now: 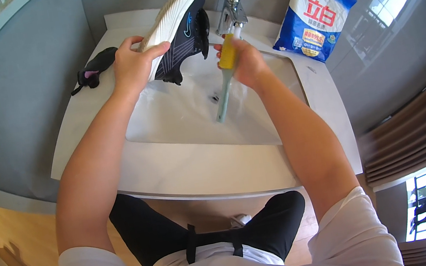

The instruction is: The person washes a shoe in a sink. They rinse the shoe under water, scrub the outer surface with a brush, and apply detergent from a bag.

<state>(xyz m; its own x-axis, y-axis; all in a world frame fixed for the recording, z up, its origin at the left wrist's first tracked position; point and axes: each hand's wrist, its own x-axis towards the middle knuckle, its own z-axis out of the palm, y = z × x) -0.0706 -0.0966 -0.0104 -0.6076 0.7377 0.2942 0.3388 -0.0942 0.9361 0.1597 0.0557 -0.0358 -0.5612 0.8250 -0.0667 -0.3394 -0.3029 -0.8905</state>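
My left hand (135, 67) grips a black sneaker (184, 42) by its thick white sole. The shoe is tilted on its side above the back left of the sink, its ribbed sole turned to the upper left and its opening to the right. Just below the faucet (232, 6), my right hand (247, 64) is closed around the yellow part of a brush (225, 96). The brush's pale green handle slants down over the white basin (171, 118), its end near the drain (214, 98). Fingers partly hide the yellow part.
A blue and white detergent bag (310, 21) leans against the wall at the counter's back right. On the left of the white countertop (195, 164) lies a crumpled black item (99, 64) with a pinkish patch; its kind is unclear. Walls border the counter at the left and back.
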